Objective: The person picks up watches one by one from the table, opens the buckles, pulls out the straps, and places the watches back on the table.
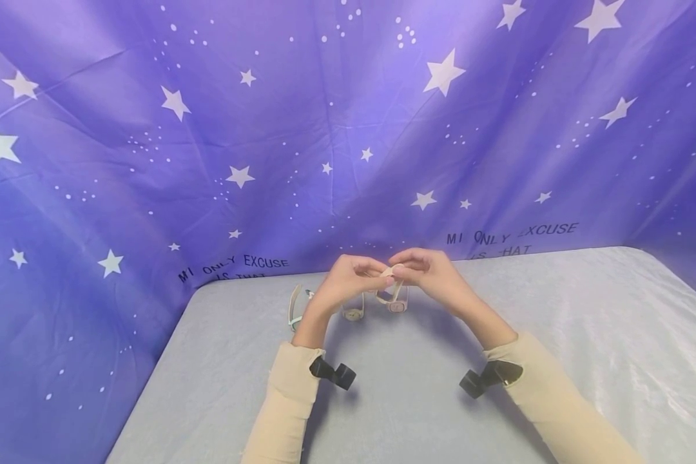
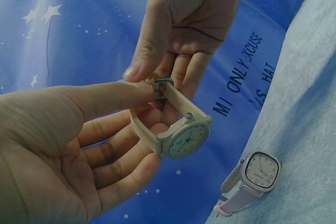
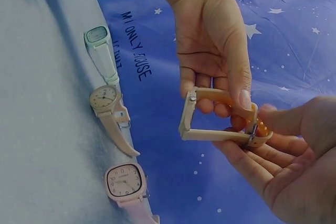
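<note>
A cream wristwatch (image 2: 185, 139) with a round dial is held up between both hands, its strap bent into a loop. In the left wrist view my left hand (image 2: 89, 150) pinches the strap beside the metal buckle (image 2: 164, 83), thumb on top and fingers beneath. From the other side, my right hand (image 3: 294, 156) pinches the strap's holed end (image 3: 261, 138) by the buckle in the right wrist view. Seen from the head, the left hand (image 1: 348, 283) and right hand (image 1: 435, 277) nearly meet above the table's far part, partly hiding the watch.
On the grey cloth-covered table (image 1: 406, 399) lie a pink square watch (image 3: 125, 180), a beige round watch (image 3: 103, 98) and a mint-green watch (image 3: 97, 36) in a row near the far edge. A purple star-printed curtain (image 1: 301, 129) hangs right behind the table.
</note>
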The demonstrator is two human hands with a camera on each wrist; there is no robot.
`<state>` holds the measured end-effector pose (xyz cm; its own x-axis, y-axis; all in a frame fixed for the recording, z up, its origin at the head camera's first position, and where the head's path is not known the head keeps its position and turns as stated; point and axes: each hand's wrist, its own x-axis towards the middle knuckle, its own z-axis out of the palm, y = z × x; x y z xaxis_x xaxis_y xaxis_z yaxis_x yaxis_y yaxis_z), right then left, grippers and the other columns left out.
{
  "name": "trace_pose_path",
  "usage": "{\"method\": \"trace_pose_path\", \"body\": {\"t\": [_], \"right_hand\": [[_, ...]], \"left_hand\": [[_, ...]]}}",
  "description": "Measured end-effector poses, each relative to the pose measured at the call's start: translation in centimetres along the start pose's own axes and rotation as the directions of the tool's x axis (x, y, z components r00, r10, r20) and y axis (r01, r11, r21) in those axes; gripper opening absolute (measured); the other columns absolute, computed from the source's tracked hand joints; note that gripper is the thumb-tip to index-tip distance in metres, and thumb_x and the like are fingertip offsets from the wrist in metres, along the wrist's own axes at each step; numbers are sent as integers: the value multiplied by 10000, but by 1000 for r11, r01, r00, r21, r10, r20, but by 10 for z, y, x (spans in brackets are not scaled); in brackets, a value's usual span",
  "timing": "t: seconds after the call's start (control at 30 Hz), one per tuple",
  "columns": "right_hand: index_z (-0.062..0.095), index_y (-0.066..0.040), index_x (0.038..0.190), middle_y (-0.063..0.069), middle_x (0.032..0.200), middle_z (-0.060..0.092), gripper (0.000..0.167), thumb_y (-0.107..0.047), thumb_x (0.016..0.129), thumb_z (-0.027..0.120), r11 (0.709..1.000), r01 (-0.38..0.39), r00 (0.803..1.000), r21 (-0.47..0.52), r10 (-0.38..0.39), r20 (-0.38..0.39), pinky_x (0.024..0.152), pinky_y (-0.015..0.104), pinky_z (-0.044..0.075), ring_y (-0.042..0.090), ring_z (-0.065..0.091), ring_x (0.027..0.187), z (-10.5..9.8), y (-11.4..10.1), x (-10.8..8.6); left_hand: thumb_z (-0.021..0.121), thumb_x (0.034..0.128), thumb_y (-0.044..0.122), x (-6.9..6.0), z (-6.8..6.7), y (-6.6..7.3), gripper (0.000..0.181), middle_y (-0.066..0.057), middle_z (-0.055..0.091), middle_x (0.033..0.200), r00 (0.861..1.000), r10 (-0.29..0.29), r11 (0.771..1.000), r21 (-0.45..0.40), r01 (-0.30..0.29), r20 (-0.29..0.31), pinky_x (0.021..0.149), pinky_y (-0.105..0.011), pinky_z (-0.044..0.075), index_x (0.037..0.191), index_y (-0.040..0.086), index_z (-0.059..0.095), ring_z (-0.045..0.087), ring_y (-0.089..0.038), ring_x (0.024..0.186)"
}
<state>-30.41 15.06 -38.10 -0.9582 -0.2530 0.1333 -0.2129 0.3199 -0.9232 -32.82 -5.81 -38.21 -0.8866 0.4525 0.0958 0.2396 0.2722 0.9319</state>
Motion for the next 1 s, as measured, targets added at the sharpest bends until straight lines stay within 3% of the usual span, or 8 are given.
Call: {"method": "trace_pose_path", "body": {"t": [0.33,1.0], "right_hand": [[742,-49,1128,140,1148,763,238,-166,921,748,996,56,998,-65,-57,-6,1016,518,550,301,731,1091,0,1,0],[743,-59,1110,121,1107,778,216,-181,932,736,1000,24,999,-16,-24,-21,1031,529,534,286,716,1112,-5,2,1]], "left_hand": [[835,835,152,1,0,0,243,-105,792,961,1000,10,999,52,-10,-6,843,-278,576,1047,43,787,728,-127,815],[842,830,154,-1,-4,1,242,-78,798,955,1000,-14,1000,2,14,-3,913,-325,566,1050,64,790,752,-166,818]]}}
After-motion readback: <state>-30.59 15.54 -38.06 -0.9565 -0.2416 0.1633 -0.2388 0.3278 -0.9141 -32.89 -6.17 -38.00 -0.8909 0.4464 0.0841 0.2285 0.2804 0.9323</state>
